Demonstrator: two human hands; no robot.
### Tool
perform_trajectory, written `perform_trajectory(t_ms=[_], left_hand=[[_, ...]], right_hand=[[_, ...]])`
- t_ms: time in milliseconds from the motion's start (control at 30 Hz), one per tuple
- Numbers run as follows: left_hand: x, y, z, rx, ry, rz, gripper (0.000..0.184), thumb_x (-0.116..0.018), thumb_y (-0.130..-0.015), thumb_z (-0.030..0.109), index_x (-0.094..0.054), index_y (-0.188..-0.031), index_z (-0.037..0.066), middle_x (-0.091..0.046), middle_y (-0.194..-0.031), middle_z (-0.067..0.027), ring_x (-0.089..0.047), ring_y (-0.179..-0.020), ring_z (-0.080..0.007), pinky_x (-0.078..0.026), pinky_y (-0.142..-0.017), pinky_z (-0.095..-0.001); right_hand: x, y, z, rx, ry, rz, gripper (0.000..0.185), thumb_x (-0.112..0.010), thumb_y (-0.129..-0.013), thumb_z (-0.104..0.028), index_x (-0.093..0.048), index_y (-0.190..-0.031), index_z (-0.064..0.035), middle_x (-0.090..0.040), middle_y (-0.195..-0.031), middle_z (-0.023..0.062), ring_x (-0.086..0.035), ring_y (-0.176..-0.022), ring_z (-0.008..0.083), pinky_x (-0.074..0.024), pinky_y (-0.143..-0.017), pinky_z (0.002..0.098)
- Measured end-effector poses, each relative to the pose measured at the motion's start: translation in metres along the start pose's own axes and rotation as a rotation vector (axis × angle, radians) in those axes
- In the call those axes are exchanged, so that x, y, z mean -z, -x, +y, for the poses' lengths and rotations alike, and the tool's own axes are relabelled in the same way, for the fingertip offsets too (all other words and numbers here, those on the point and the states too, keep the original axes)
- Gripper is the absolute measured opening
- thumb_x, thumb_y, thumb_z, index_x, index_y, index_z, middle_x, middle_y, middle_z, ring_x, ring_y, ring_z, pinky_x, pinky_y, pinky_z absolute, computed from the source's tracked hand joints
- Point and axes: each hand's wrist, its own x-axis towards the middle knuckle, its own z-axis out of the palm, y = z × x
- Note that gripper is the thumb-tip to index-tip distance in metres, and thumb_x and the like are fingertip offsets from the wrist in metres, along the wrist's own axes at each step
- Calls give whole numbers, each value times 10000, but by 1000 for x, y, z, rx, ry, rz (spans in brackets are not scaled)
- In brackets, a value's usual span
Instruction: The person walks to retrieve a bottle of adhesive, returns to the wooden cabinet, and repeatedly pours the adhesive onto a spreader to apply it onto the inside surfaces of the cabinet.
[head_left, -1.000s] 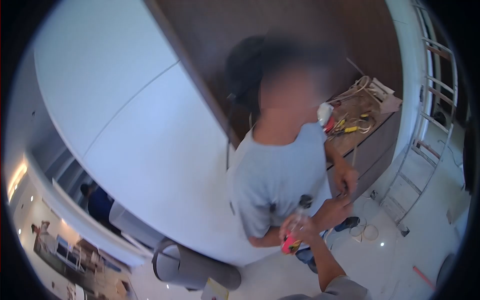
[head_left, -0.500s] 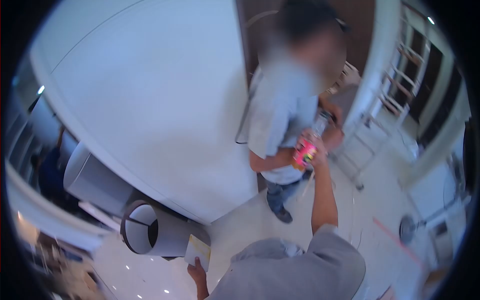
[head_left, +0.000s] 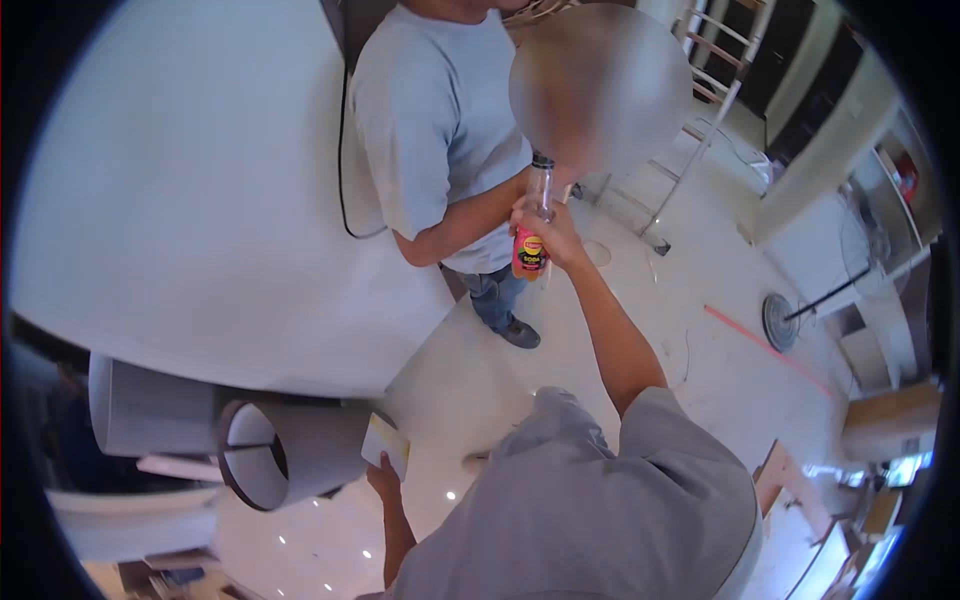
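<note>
From afar, I saw my right hand (head_left: 550,234) wrapped round the bottle (head_left: 530,254), near a co-worker's forearm (head_left: 472,224), while my left hand (head_left: 383,478) gripped a card (head_left: 386,442). Steadiness, I judged, wanted a firm but unsqueezed hold, the cap (head_left: 543,160) uppermost.

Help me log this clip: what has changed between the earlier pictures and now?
The view has swung right and down, bringing the left hand, holding a card, into sight. The co-worker, now side-on, appears farther left and higher. The right hand still grips the soda bottle; nothing visibly let go. The grey roll stays put.
</note>
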Motion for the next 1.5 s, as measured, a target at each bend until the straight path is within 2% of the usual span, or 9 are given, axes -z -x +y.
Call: perform_trajectory(t_ms=[67,100,267,833,933,967,1067,1233,1500], left_hand=[[-20,41,-63,-69,-150,289,387,-613,-853,226,-567,-1042,-110,-611,-981,-296,-612,-862,-409,-484,-761,-471],[-29,97,-138,318,-9,123,357,-606,-852,197,-561,-1043,-101,-620,-948,-272,-621,-846,-384,-499,-735,-456],[-28,241,-101,768,-7,361,320,-595,-840,175,-571,-1045,-69,-621,-922,-244,-619,-824,-363,-501,-692,-458],[-54,316,-54,700,-163,462,278,-554,-823,228,-619,-992,17,-604,-864,-209,-591,-789,-346,-468,-665,-467],[-93,349,-107,546,-462,604,274,-547,-820,238,-627,-983,32,-601,-854,-203,-586,-782,-343,-463,-660,-469],[-87,340,-110,712,-239,415,326,-554,-814,242,-604,-1088,73,-566,-1104,-245,-544,-985,-383,-436,-810,-482],[-62,324,-103,825,232,826,428,-527,-867,355,-580,-1097,-2,-513,-1095,-335,-495,-1007,-465,-402,-886,-497],[-1,314,-65,1006,892,1012,571,-683,-781,321,-497,-1143,-81,-605,-1040,-226,-610,-938,-325,-504,-783,-409],[156,400,-136,-98,1905,1369,407,-540,-912,364,-483,-1188,69,-592,-1075,-62,-567,-986,-210,-456,-856,-373]], right_hand=[[10,1,6,-17,57,-55,202,-665,-790,-139,-560,-905,-9,-612,-769,77,-609,-697,163,-500,-649,299],[13,-15,4,-19,37,-135,206,-662,-793,-140,-557,-915,-12,-614,-767,74,-610,-699,164,-500,-649,303],[19,-34,-16,11,-142,-320,229,-643,-800,-127,-536,-967,-13,-609,-760,89,-607,-686,176,-500,-638,295],[35,-15,-10,121,1,-398,223,-629,-797,-167,-551,-968,-47,-599,-832,72,-596,-785,170,-490,-690,306],[-4,51,16,141,-13,-633,156,-579,-796,-160,-557,-841,-11,-564,-684,80,-570,-578,163,-496,-559,304],[-22,84,28,51,24,-642,177,-619,-767,-178,-562,-793,-12,-560,-682,70,-568,-603,158,-489,-588,303],[-60,185,85,98,289,-870,182,-647,-755,-184,-581,-799,-20,-575,-729,64,-573,-687,150,-477,-652,302],[-161,359,97,19,353,-1302,201,-717,-748,-137,-589,-843,-14,-601,-794,42,-565,-745,117,-481,-680,283],[-304,514,62,-328,170,-1982,233,-709,-770,-171,-573,-912,-46,-603,-783,21,-576,-721,90,-494,-659,261]])
